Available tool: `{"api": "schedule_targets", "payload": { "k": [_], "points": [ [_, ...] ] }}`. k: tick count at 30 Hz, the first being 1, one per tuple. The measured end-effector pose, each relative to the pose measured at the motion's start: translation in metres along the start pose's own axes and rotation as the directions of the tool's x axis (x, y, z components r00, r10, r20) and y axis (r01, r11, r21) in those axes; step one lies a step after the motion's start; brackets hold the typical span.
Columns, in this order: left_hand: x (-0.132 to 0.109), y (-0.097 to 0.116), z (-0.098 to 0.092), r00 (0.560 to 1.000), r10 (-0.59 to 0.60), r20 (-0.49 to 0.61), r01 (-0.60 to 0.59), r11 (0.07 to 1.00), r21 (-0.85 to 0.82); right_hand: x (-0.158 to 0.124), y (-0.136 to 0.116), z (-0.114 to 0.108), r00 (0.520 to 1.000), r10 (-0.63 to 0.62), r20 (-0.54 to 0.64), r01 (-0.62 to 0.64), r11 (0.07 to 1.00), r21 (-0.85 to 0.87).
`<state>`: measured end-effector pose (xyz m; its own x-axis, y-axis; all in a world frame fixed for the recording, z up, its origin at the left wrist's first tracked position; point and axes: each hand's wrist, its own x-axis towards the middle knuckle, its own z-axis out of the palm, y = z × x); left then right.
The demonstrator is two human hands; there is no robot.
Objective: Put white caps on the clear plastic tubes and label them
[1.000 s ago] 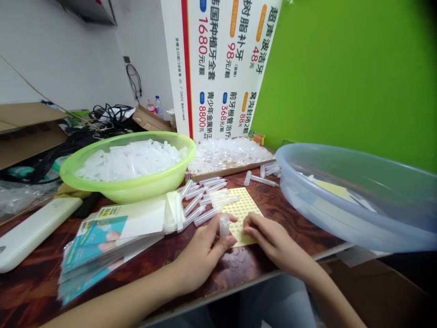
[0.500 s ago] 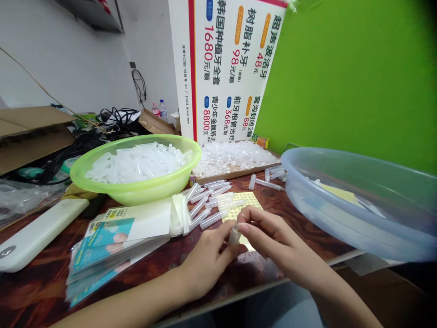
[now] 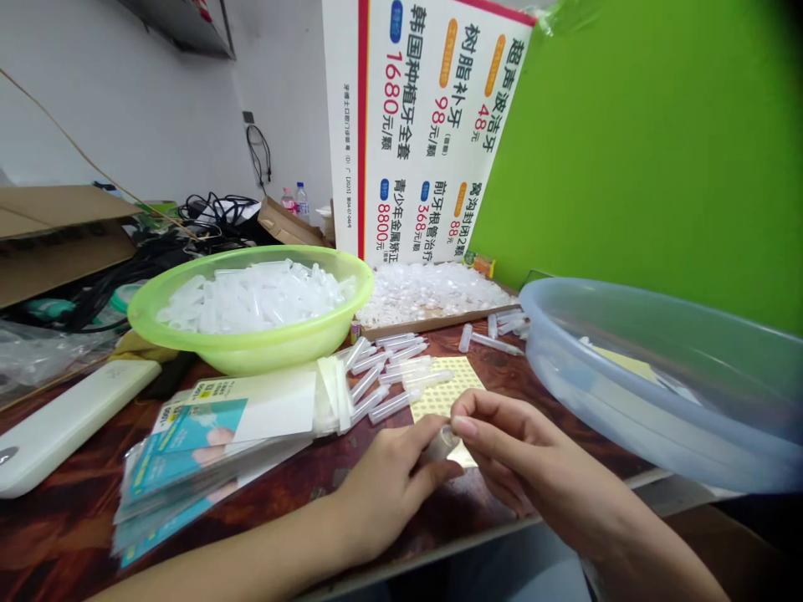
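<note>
My left hand (image 3: 401, 481) is closed around a short clear plastic tube (image 3: 442, 443), its end turned up toward me. The thumb and index finger of my right hand (image 3: 514, 443) pinch together at that end; anything between them is too small to make out. Beneath and behind my hands lies a pale yellow sticker sheet (image 3: 462, 373) printed with rows of small round marks. Several clear plastic tubes (image 3: 389, 405) lie loose to its left, some overlapping the sheet.
On the left stand a green basin (image 3: 251, 341) full of clear tubes, a stack of sleeved cards (image 3: 207, 468) and a white box-like device (image 3: 79, 426). A shallow tray (image 3: 439, 316) of small clear parts is behind. A translucent blue basin (image 3: 602, 426) stands right, before a green wall.
Both hands, with the tube, sit slightly farther right and lower in the view. The tube's end is tilted more toward the camera, and the right hand's lower fingers show more.
</note>
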<state>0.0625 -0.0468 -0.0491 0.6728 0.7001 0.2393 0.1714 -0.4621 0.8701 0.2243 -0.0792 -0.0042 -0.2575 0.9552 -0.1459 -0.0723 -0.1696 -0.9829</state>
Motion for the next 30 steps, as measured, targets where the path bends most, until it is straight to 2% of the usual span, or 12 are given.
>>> {"api": "schedule_targets", "payload": {
  "k": [3,7,10,13,18,23,27,30],
  "points": [
    [-0.001,0.000,0.000,1.000,-0.003,-0.002,0.003,1.000,0.001,0.000,0.003,-0.002,1.000,-0.009,-0.011,0.009,1.000,0.011],
    [-0.002,-0.001,0.001,1.000,0.010,0.005,-0.011,1.000,0.022,-0.005,0.000,-0.003,0.997,0.073,0.024,-0.074,0.995,0.073],
    [-0.002,0.000,0.001,1.000,0.011,-0.003,-0.011,1.000,0.013,-0.009,-0.006,-0.003,0.996,0.085,0.023,-0.086,0.995,0.052],
    [0.000,0.001,0.001,1.000,0.007,-0.011,-0.007,1.000,-0.020,-0.009,-0.006,-0.001,0.998,0.061,-0.018,-0.061,0.998,-0.002],
    [0.000,0.001,0.001,1.000,-0.013,-0.006,0.014,1.000,0.019,-0.005,0.003,0.004,0.986,-0.034,-0.161,0.008,0.987,-0.161],
    [-0.001,0.002,0.000,0.999,-0.032,-0.025,0.032,0.999,0.019,-0.008,0.009,0.004,0.959,-0.113,-0.262,0.094,0.992,-0.085],
    [0.000,0.001,0.000,0.999,-0.043,-0.030,0.044,0.999,0.012,-0.010,0.010,0.004,0.957,-0.146,-0.250,0.118,0.985,-0.123],
    [0.000,0.001,0.000,0.998,-0.047,-0.030,0.047,0.999,0.007,-0.009,0.011,0.004,0.942,-0.154,-0.298,0.114,0.982,-0.148]
  ]
}}
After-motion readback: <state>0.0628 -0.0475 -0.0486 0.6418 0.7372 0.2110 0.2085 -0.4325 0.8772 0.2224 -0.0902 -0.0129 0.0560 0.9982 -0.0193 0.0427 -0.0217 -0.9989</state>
